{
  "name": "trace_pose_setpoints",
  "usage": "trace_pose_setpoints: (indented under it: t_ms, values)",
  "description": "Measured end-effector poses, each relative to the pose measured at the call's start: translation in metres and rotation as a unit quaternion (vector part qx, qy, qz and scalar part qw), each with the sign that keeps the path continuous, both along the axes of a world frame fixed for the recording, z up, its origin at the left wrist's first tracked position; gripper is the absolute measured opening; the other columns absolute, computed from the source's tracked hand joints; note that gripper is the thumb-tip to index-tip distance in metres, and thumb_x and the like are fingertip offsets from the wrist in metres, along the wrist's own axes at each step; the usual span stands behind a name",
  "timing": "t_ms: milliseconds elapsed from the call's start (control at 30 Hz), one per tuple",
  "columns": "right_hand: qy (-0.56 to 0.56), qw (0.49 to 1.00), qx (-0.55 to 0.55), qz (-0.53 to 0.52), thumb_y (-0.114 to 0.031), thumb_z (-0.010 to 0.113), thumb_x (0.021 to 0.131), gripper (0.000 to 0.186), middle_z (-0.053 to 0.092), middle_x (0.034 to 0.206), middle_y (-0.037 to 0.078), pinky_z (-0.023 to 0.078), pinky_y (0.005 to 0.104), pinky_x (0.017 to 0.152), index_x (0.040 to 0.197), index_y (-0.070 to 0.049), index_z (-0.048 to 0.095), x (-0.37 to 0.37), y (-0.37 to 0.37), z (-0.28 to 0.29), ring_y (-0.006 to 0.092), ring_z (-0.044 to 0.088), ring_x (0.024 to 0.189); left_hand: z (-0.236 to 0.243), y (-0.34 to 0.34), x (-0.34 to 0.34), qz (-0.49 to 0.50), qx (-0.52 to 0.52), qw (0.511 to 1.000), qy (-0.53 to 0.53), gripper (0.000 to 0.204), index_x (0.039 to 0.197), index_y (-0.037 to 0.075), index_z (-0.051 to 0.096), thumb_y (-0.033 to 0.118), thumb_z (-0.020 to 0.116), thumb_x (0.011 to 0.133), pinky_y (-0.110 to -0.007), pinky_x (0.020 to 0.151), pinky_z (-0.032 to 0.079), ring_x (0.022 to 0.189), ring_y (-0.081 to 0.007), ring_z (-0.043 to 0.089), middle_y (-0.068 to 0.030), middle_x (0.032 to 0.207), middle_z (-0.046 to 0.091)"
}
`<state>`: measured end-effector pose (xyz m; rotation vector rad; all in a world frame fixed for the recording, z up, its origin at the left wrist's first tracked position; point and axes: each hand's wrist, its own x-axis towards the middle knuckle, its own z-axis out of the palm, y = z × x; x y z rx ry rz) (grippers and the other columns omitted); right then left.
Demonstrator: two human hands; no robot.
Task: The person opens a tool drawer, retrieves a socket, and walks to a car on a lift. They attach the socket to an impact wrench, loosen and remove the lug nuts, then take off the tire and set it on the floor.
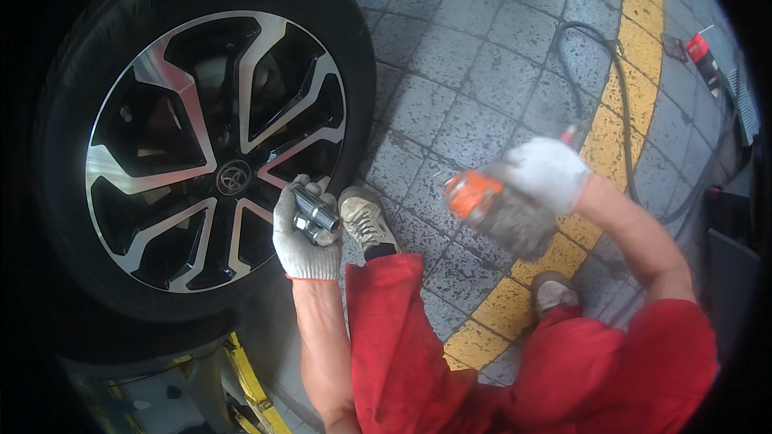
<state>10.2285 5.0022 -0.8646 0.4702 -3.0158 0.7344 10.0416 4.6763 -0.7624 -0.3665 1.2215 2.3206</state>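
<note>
My left hand (307, 235), in a white knit glove, is closed around a dark metal socket (317, 207). A smaller shiny metal piece (304, 227), perhaps a lug nut, lies in the same palm. That hand is just in front of the lower right of a car wheel (211, 153) with black and silver spokes. Off to the right, my gloved right hand (547, 170) grips an orange and grey impact wrench (503, 213) above the floor, its outline smeared by motion. The wrench's front end points left and stands apart from the wheel.
A dark air hose (623, 104) loops over the tiled floor (482, 56) and a yellow painted stripe (641, 16). At the far right lies a red and black object (702, 56). Yellow metal equipment (251, 382) stands below the wheel. My shoes (367, 219) are near both hands.
</note>
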Motion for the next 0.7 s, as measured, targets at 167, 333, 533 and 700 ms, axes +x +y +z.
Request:
trace_pose_setpoints:
  t_ms: [167,333,533,700]
  values:
    - [-0.062,0.985,0.129,-0.099,-0.015,0.077,0.076,0.053,0.067,0.093,0.007,0.053,0.0412,0.088,0.128,-0.016,0.067,0.057,0.068,-0.033,0.0281,0.07,0.096,-0.001,0.002,0.016,-0.017,0.022,1.0,-0.009,0.035,0.129,0.005,0.058,0.024,0.062,0.1,-0.028,0.043,0.052,0.082,-0.0244,0.067,-0.012,0.1,0.066]
    - [-0.21,0.946,0.202,-0.143,-0.017,0.08,0.077,0.051,0.07,0.107,0.01,0.051,0.0411,0.094,0.126,-0.013,0.067,0.098,0.107,-0.048,0.0306,0.068,0.105,0.0,0.005,0.025,-0.022,-0.034,0.999,-0.03,0.034,0.128,0.006,0.058,0.025,0.061,0.1,-0.03,0.044,0.054,0.078,-0.026,0.068,-0.0128,0.097,0.067]
    - [-0.269,0.928,0.121,-0.226,-0.009,0.074,0.081,0.05,0.066,0.112,0.017,0.053,0.0468,0.094,0.129,-0.004,0.062,0.069,0.087,-0.008,0.0378,0.065,0.108,0.001,0.015,0.043,-0.056,-0.044,0.997,-0.028,0.034,0.126,0.005,0.059,0.025,0.062,0.099,-0.033,0.049,0.057,0.078,-0.0286,0.068,-0.0142,0.095,0.067]
    - [0.291,0.92,-0.158,-0.21,-0.013,0.079,0.087,0.052,0.067,0.124,0.018,0.051,0.0429,0.097,0.134,-0.002,0.06,-0.023,0.031,0.088,0.0376,0.064,0.114,0.021,0.008,0.059,-0.087,-0.063,0.994,-0.004,0.038,0.126,0.001,0.058,0.023,0.061,0.096,-0.031,0.059,0.059,0.077,-0.0266,0.07,-0.013,0.096,0.069]
